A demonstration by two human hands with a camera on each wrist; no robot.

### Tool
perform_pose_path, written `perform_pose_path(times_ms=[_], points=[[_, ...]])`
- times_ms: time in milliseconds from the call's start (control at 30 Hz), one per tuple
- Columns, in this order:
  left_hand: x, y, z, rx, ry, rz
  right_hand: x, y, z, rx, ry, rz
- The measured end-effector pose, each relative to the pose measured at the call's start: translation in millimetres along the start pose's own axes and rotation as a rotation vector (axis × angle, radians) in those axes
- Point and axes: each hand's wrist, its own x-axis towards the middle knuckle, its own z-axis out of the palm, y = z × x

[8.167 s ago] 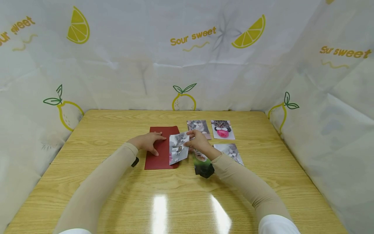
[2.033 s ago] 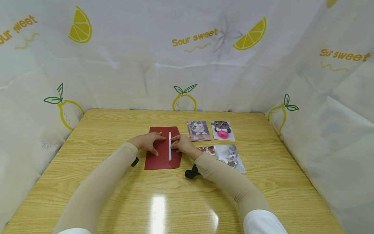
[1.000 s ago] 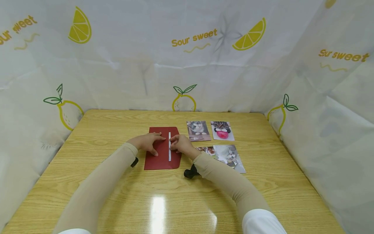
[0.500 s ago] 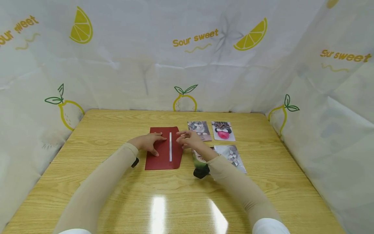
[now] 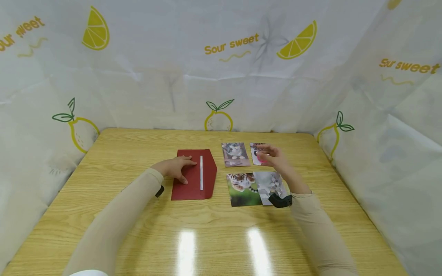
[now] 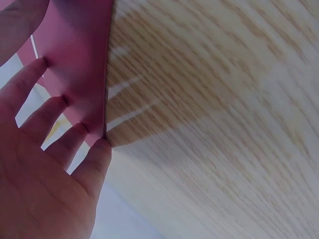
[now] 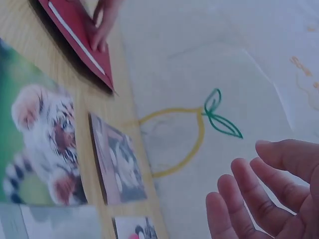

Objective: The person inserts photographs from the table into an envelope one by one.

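Observation:
A red envelope (image 5: 186, 190) lies on the table with its pointed flap spread to the right. A narrow white strip (image 5: 202, 172) runs along it near the flap; I cannot tell if it is a card's edge. My left hand (image 5: 174, 168) rests on the envelope's left part, fingertips pressing it. My right hand (image 5: 276, 159), fingers loosely bent and holding nothing, hovers over a cat photo with a pink ball (image 5: 254, 158), partly hiding it. Beside that lies a grey-and-white cat photo (image 5: 235, 155). Nearer are a tiger cub photo (image 5: 243, 193) and a pale grey animal photo (image 5: 267, 182), slightly overlapping.
The wooden table (image 5: 138, 237) reaches back to a white curtain (image 5: 155, 88) printed with lemons. A black wrist device (image 5: 280, 200) on the right arm covers part of the pale photo's near edge.
Earlier my right hand held a photo at the envelope; later only the white strip showed there. The right hand has since left the envelope and moved right. My left hand has stayed put.

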Motion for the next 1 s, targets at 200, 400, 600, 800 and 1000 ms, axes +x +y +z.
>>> perform_pose_path(times_ms=[200, 400, 600, 800, 1000], points=[[1.4, -1.9, 0.7, -0.001, -0.007, -0.002, -17.5, 19, -42, -0.087, 0.059, 0.050], [3.1, -3.5, 1.3, 0.000, -0.011, -0.012, -23.4, 47, -62, -0.150, 0.048, 0.113], [2.9, -2.6, 0.3, -0.003, -0.011, -0.014, -19.9, 67, -66, -0.171, -0.019, 0.236], [1.4, -1.0, -0.9, 0.004, 0.001, 0.002, -16.2, 77, -66, -0.186, -0.055, 0.273], [2.0, -2.2, 0.4, -0.007, -0.009, -0.002, -16.5, 89, -65, -0.272, -0.065, 0.279]])
